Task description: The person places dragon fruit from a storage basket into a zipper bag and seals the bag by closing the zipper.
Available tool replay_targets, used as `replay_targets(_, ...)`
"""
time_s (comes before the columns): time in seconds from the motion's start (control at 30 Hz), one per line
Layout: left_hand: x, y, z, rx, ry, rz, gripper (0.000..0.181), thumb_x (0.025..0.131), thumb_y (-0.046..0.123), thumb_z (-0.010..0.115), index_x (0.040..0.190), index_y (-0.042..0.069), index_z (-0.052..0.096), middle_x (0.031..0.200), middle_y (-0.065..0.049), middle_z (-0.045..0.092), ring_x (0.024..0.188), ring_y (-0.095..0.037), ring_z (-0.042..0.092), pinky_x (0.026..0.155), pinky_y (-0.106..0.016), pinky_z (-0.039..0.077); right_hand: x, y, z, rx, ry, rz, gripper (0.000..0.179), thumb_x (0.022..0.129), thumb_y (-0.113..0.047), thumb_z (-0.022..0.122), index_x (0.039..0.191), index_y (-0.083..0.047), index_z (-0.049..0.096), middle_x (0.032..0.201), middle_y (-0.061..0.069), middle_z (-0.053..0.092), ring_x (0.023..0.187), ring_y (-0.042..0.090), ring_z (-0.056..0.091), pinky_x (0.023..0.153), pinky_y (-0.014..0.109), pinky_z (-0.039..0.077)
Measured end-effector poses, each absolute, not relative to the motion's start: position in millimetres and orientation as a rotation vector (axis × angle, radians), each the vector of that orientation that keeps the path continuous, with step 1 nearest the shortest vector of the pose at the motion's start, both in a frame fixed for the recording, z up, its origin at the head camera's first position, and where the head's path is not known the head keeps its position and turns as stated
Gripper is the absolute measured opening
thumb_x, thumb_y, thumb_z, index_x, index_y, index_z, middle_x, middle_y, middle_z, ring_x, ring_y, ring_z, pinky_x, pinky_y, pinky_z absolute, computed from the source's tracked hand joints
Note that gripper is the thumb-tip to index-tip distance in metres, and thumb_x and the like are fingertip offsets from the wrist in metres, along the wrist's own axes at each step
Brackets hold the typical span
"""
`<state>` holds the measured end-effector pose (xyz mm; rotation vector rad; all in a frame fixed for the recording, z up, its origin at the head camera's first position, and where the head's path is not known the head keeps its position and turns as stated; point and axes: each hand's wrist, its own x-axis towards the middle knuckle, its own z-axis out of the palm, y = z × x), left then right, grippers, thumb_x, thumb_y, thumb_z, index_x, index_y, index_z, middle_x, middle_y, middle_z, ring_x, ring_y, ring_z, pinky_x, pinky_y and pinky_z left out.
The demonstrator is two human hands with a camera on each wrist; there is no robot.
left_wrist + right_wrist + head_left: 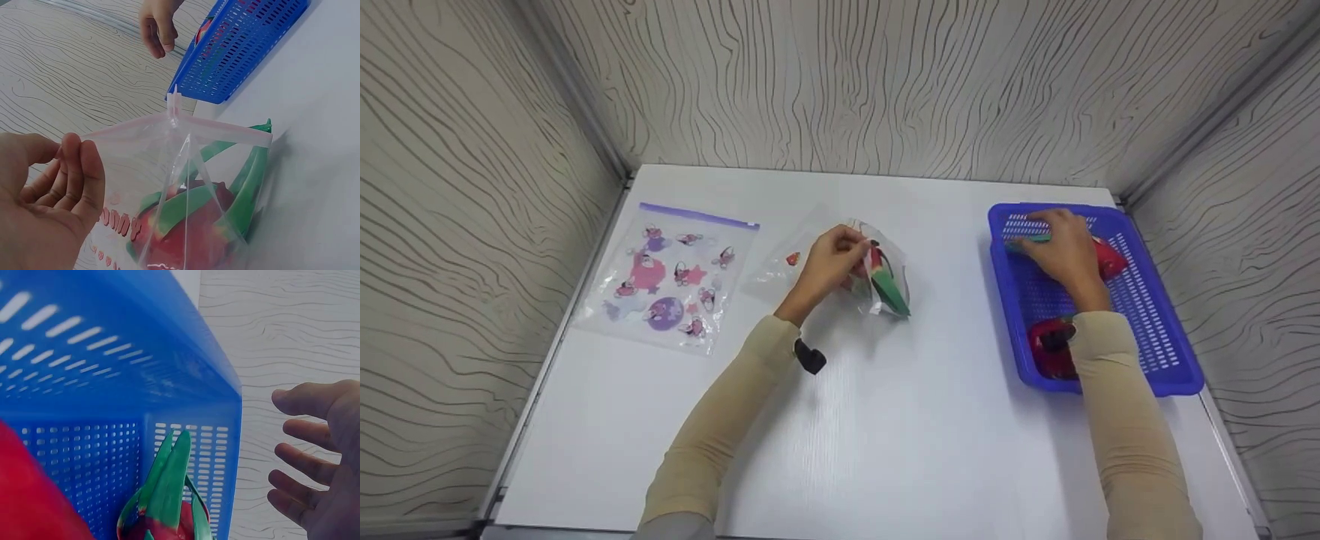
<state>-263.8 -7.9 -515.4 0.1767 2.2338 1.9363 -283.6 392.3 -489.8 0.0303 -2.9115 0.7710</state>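
My left hand [831, 261] pinches the top edge of a clear zip bag [121, 185] near the middle of the table. Inside that bag lies a dragon fruit [169, 236] with a red body; its long green leaves [891, 291] reach up to the opening. Over the far end of a blue basket [1005, 300] is my right hand [1063, 251], its fingers spread and apart from the fruit in the right wrist view. Below it in the basket sits another dragon fruit [167, 500], green leaves upward, partly hidden by the hand in the head view.
A second zip bag [667, 281], printed with pink and purple figures, lies flat at the left. In the basket's near end is another red item [1048, 356], partly covered by the right sleeve. Patterned panels [840, 90] stand behind and beside the white table [840, 450].
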Motion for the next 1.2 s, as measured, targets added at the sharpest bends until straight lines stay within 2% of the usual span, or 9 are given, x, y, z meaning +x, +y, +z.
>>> replay_targets(0.23,-265,-8,-515,0.141,2.225,1.921,0.017,0.107,0.028,0.066,0.116,0.013,0.066,0.097,-0.003,0.07,0.078,-0.014,0.066,0.055,-0.024,0.054,-285,407,-491,0.005,-2.921,0.713,0.05,0.096,-0.019,0.076,0.139,0.003,0.062,0.152,0.034,0.049,0.14,0.055,0.041,0.118,0.075,0.031)
replay_targets(0.53,-265,-8,-515,0.18,2.234,1.941,0.018,0.106,0.027,0.067,0.113,0.01,0.066,0.096,-0.009,0.072,0.072,-0.012,0.066,0.05,-0.023,0.052,-288,427,-495,-0.026,-2.933,0.708,0.055,0.095,-0.017,0.075,0.142,0.006,0.058,0.153,0.038,0.046,0.139,0.059,0.039,0.116,0.075,0.031)
replay_targets(0.73,-265,-8,-516,0.157,2.24,1.931,0.016,0.106,0.027,0.067,0.112,0.012,0.066,0.093,-0.004,0.071,0.073,-0.012,0.066,0.051,-0.022,0.051,-289,439,-498,-0.08,-2.967,0.732,0.06,0.096,-0.017,0.072,0.148,0.006,0.051,0.156,0.039,0.039,0.143,0.06,0.033,0.119,0.076,0.028)
replay_targets(1.03,-266,-8,-515,0.131,2.22,1.92,0.017,0.106,0.027,0.067,0.115,0.012,0.066,0.102,-0.009,0.074,0.076,-0.013,0.067,0.053,-0.023,0.052,-288,454,-503,-0.108,-3.0,0.687,0.069,0.096,-0.02,0.073,0.151,0.009,0.044,0.154,0.043,0.036,0.142,0.064,0.03,0.119,0.078,0.023)
replay_targets(1.2,-265,-8,-515,0.134,2.217,1.921,0.017,0.106,0.026,0.067,0.115,0.012,0.066,0.103,-0.01,0.074,0.077,-0.014,0.067,0.053,-0.023,0.052,-287,461,-506,-0.156,-3.046,0.712,0.074,0.097,-0.018,0.071,0.157,0.008,0.037,0.158,0.044,0.03,0.145,0.065,0.024,0.121,0.08,0.019)
